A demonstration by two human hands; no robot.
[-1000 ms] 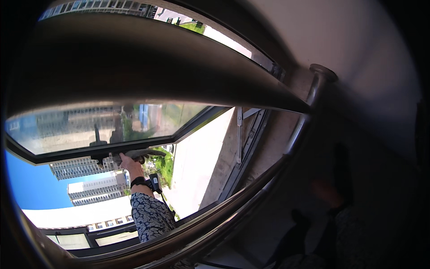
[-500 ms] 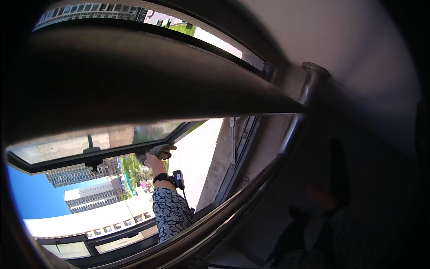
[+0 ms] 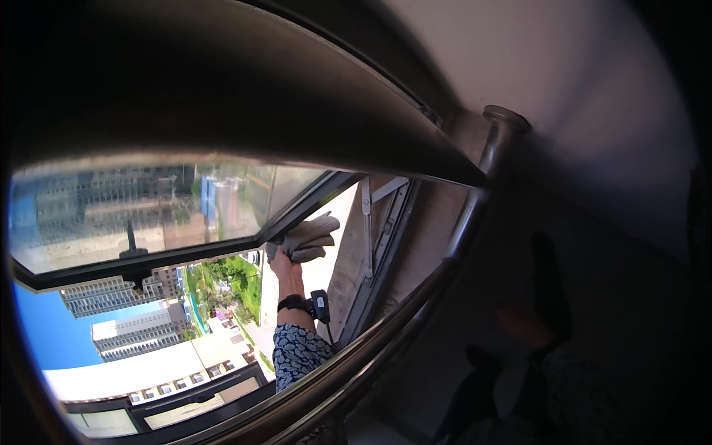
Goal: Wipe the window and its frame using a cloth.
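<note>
My left hand [image 3: 286,273] reaches out past the railing through the open window. Its fingers are closed on a grey cloth [image 3: 308,237], which bunches up above the hand and flaps to the right. The cloth lies against the corner of the black-framed window sash [image 3: 189,259], on its lower edge. A dark strap with a small black device [image 3: 319,304] circles the wrist, below it a patterned blue and white sleeve [image 3: 300,356]. My right hand is out of view.
A metal handrail [image 3: 371,337] crosses below the arm, and a wide dark bar [image 3: 222,111] spans above. A metal stay arm [image 3: 367,226] joins the sash side to the frame. A black handle [image 3: 136,256] sits on the sash. Dark shoes [image 3: 549,285] stand on the shaded floor.
My left hand has moved right and slightly down in the picture with the cloth, towards the sash corner. More of the cloth shows, and the view has shifted a little.
</note>
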